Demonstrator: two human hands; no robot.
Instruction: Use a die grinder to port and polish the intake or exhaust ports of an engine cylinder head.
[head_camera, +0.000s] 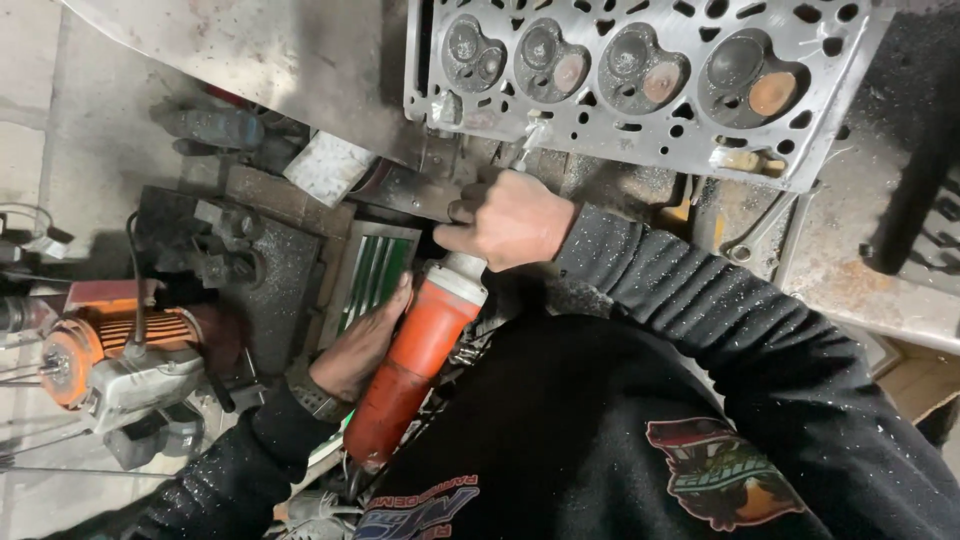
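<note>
Head view: right hand has its grip closed around the front end of the orange die grinder, tool bit running up from the fist to the lower edge of the cylinder head lying just above it on the tabletop. Left hand grips narrow, fingers cupped against the grinder's orange body just below and left of the right fist. Further left of both, well apart: an orange electric motor; a wrench lies right of the right hand.

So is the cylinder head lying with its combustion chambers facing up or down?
Facing up: the cylinder head shows four open chambers with valve faces toward the camera.
</note>
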